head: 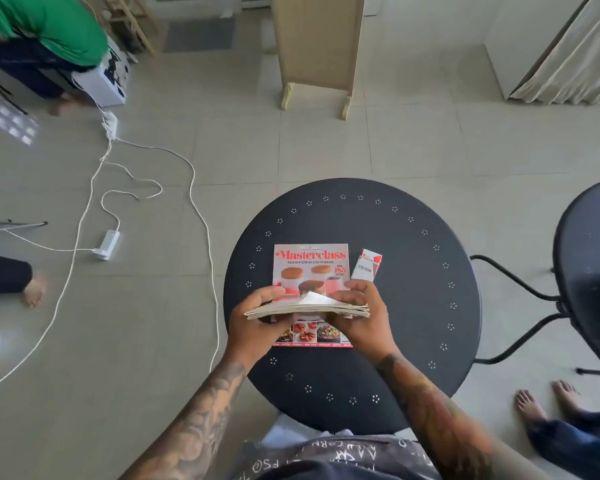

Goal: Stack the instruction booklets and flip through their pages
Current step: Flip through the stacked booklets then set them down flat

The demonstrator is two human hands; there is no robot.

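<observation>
A pink "Masterclass" cookbook (310, 268) lies flat in the middle of the round black table (413, 271). Just above its lower half I hold a thick stack of booklets (305, 310) level, its page edges facing me. My left hand (253, 320) grips the stack's left end and my right hand (359, 317) grips its right end. One white page stands up from the top of the stack between my thumbs. A small white and red "VESS" booklet (367, 266) lies on the table right of the cookbook.
A second black table (589, 271) and a black chair frame (520, 306) stand to the right. White cables and power strips (108, 244) trail over the floor at left. Other people's bare feet (548, 403) are at the right and left.
</observation>
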